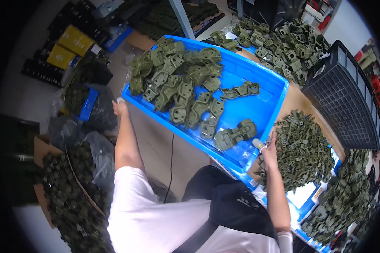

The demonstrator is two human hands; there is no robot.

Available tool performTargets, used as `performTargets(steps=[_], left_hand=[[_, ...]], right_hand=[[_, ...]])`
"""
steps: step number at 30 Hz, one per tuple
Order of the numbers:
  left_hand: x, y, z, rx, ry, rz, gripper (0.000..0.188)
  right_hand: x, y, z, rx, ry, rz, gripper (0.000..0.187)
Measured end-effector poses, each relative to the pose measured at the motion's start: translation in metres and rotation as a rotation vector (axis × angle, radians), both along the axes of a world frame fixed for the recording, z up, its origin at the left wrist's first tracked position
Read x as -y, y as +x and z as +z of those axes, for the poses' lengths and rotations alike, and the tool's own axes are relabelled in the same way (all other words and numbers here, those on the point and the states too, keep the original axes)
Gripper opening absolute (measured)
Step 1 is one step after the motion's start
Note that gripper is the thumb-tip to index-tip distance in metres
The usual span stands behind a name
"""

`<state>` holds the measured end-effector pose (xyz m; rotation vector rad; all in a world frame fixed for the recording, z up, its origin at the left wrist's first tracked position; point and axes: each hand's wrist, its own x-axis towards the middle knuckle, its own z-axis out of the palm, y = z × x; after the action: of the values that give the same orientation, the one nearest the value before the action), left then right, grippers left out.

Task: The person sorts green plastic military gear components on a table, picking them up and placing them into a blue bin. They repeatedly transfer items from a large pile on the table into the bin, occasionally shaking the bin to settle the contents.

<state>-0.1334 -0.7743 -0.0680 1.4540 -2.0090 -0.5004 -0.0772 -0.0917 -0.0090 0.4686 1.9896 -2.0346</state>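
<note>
A large blue plastic bin [278, 84] stretches in front of me, tilted across the view. Heaped in its left half are olive-green moulded plastic parts [173, 80], with a few lying apart toward its right end. My left hand [120, 108] is closed on the bin's left corner, its fingers partly hidden by the rim. At the near right corner my right hand [269, 152] grips the bin's end wall, thumb over the rim and fingers along the outside. Pale covers sit on some fingertips of both hands.
Small green parts [304, 147] are piled on the table right of the bin, with larger ones [283, 46] behind. A black crate [344, 92] stands on edge at the right. On the left are a carton of dark parts [71, 202], plastic bags [101, 156] and yellow boxes [69, 46].
</note>
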Motion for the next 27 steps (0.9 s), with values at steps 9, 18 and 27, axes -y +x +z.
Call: performTargets(steps=[9,18,27], left_hand=[[-0.019,-0.019,0.041,0.316,0.200,-0.543,0.049],[-0.096,0.102,0.044,0.303,0.226,-0.737,0.023],[-0.036,0.082,0.014,-0.028,0.385,-0.536,0.037]], right_hand=[[-0.036,-0.041,-0.015,-0.043,0.347,0.118,0.067],[-0.111,-0.110,-0.020,0.043,0.504,0.136,0.057],[-0.070,-0.049,-0.014,0.009,0.705,0.036,0.050]])
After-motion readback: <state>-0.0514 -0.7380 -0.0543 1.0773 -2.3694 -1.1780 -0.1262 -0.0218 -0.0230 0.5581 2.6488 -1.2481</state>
